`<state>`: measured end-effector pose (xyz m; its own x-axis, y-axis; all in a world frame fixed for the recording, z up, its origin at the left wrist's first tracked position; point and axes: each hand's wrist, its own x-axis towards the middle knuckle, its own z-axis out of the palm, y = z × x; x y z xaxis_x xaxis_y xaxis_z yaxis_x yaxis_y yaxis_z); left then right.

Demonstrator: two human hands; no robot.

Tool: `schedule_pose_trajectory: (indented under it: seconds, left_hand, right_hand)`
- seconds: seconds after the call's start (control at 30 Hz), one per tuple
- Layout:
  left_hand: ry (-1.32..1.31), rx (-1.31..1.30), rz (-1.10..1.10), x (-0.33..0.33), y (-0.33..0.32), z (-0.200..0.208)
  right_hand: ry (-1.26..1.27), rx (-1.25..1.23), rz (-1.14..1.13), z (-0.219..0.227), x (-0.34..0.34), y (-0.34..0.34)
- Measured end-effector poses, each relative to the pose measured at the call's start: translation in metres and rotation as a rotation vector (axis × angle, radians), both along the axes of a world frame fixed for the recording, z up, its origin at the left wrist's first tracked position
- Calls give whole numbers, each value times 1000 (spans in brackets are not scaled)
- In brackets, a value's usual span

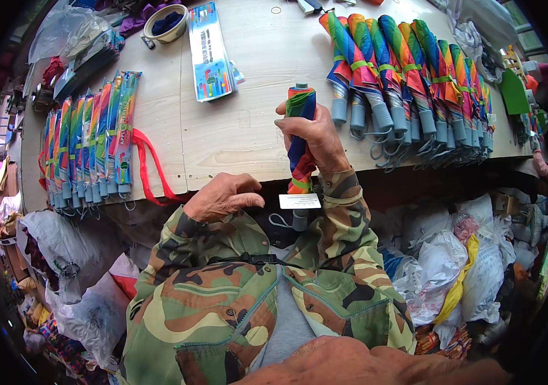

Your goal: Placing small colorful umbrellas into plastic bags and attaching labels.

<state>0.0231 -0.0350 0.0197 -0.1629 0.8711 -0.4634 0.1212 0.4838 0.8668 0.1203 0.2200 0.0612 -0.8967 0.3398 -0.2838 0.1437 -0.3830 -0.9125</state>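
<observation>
A folded rainbow umbrella [301, 173] is upright in my right hand [317, 136], whose fingers wrap round its upper part. Its grey handle points down toward my body, with a looped cord and a small white tag [299, 201] beside it. My left hand [226, 196] is at the table's front edge, fingers apart and holding nothing. To the right lies a row of folded rainbow umbrellas [408, 70] with grey handles toward me. At the left, several umbrellas in printed clear sleeves [91, 138] lie side by side, a red strap [148, 167] next to them.
On the pale wooden table [242, 138] lies a stack of printed blue and white sleeves [211, 58]. A cream bowl [166, 24] with dark cloth stands at the back left. Bulging plastic bags [441, 263] crowd below the table at the right, and more white bags [71, 250] at the left.
</observation>
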Motion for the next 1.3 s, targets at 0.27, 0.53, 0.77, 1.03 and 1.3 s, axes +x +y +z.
schedule_pose_trajectory:
  seconds: [0.27, 0.53, 0.77, 1.03, 1.3]
  left_hand:
    - [-328, 489, 437, 0, 49, 13]
    - [194, 401, 839, -51, 59, -22]
    - [1569, 401, 460, -118, 67, -35]
    - [1578, 424, 161, -134, 69, -55]
    - [1409, 480, 241, -147, 42, -63]
  right_hand:
    - [-10, -125, 512, -11, 6, -48]
    - [-305, 190, 426, -30, 27, -50]
    - [-314, 106, 273, -46, 47, -38]
    - [-340, 146, 208, -52, 54, -32]
    - [-189, 90, 228, -56, 51, -38]
